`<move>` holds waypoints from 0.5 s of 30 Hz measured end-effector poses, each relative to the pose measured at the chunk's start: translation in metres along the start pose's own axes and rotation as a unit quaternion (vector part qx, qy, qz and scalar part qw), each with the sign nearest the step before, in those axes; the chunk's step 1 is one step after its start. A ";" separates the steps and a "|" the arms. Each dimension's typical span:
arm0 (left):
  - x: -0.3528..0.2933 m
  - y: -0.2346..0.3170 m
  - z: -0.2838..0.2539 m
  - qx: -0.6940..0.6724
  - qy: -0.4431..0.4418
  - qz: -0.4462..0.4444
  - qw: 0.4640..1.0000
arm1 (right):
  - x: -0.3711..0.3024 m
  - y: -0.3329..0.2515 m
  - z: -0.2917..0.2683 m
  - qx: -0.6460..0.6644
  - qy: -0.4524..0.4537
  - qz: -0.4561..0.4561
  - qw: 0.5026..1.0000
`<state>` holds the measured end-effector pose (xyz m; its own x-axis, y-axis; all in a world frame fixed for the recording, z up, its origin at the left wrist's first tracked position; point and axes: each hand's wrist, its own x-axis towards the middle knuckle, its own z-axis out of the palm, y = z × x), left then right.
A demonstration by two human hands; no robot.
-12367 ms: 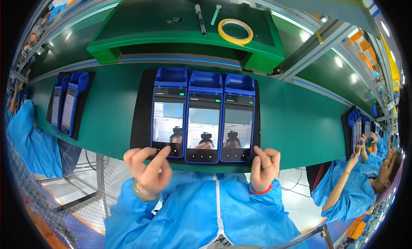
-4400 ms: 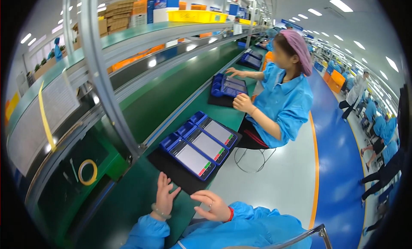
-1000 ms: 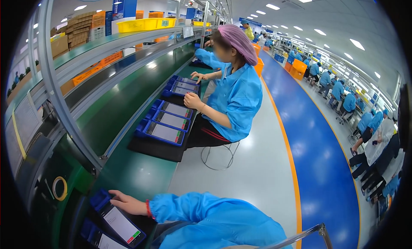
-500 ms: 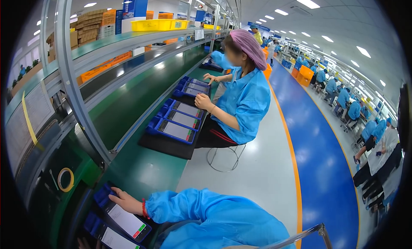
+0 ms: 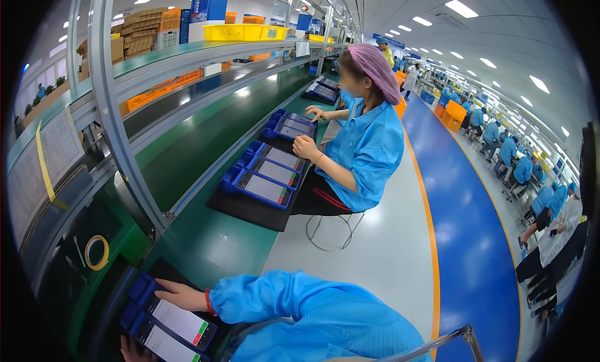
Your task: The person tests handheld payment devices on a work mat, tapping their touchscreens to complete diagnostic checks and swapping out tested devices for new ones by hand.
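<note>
Two handheld devices with white screens and raised blue ends lie side by side on a dark mat at the lower left. My right hand [image 5: 181, 296], with a red band at the wrist, is closed over the far edge of the upper handheld device [image 5: 184, 321], by its blue end. Just below it is the lower handheld device [image 5: 161, 346]. At that one's near side my left hand [image 5: 133, 351] shows only in part, its fingers by the casing and the rest cut off by the picture's edge.
A co-worker in blue [image 5: 369, 143] sits farther along the bench, both hands at blue-cased devices [image 5: 265, 186] on a black mat. A metal frame post [image 5: 112, 112] rises beside the green bench [image 5: 212, 237]. A tape roll [image 5: 97, 252] lies at the left; a yellow tray [image 5: 244, 33] sits on the shelf.
My view has shifted a little, so the scene sits farther right. The two handheld devices have moved slightly left under my right hand, and more of my left hand shows.
</note>
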<state>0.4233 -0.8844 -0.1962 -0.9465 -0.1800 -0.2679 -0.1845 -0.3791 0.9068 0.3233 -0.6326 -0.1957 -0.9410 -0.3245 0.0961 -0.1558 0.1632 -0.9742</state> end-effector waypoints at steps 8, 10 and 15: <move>0.031 -0.033 -0.112 0.238 -0.061 0.445 0.861 | -0.048 -0.003 -0.040 -0.103 0.040 -0.092 0.990; 0.047 -0.045 -0.123 0.160 -0.264 0.619 0.722 | -0.054 -0.006 -0.042 -0.083 0.010 -0.059 0.995; 0.022 -0.038 -0.097 0.262 -0.024 0.357 0.896 | -0.059 0.001 -0.044 -0.052 0.064 -0.077 0.994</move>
<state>0.4349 -0.9620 -0.2677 -0.8805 -0.1637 0.4449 0.3857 0.2984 0.8730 0.3649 -0.5721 -0.1934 -0.9333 -0.2328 0.2735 -0.3242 0.2185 -0.9204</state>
